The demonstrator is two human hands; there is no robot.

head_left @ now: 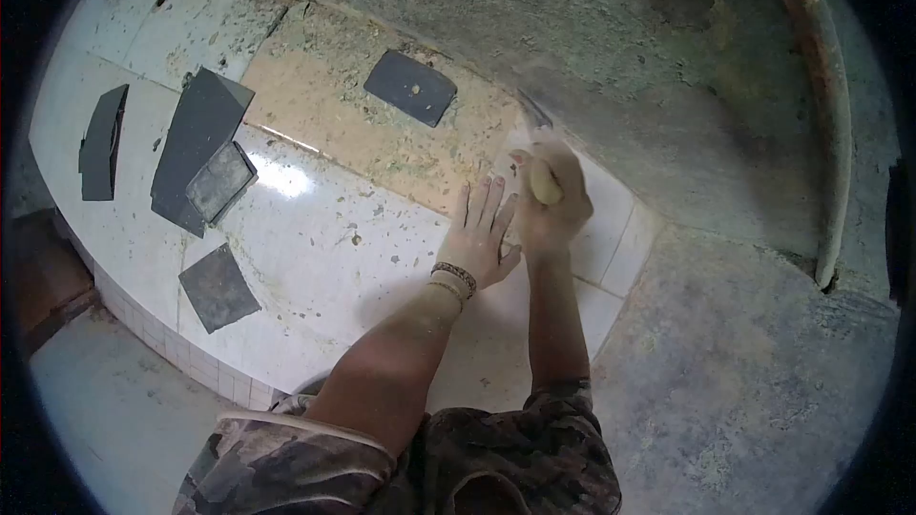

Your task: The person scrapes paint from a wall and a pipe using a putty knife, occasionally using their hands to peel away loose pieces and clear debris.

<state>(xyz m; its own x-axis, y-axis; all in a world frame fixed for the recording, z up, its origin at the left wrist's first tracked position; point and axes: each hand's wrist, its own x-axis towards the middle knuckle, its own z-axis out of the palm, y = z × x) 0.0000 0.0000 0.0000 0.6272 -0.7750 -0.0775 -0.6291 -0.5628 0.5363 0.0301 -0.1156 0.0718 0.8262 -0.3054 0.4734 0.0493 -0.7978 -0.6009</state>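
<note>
My left hand [475,246] lies flat on the white tiles, fingers stretched out, with a bracelet at the wrist. Just to its right, my right hand [558,205] is closed round a tool with a pale yellow, rounded handle [545,181]. Motion blur softens that hand, and the tool's working end is not clear. A thin dark shape shows just beyond the fist, near the wall. Beside the left fingertips begins a beige tile strip [382,157] strewn with greenish crumbs. A dark grey flat piece [411,88] rests on that strip.
Several dark flat pieces lie on the left of the tiled surface, among them a large slab [196,153], a narrow piece [103,145] and a square one [219,289]. A rough grey wall [611,48] rises behind. A pipe [838,133] runs down the right.
</note>
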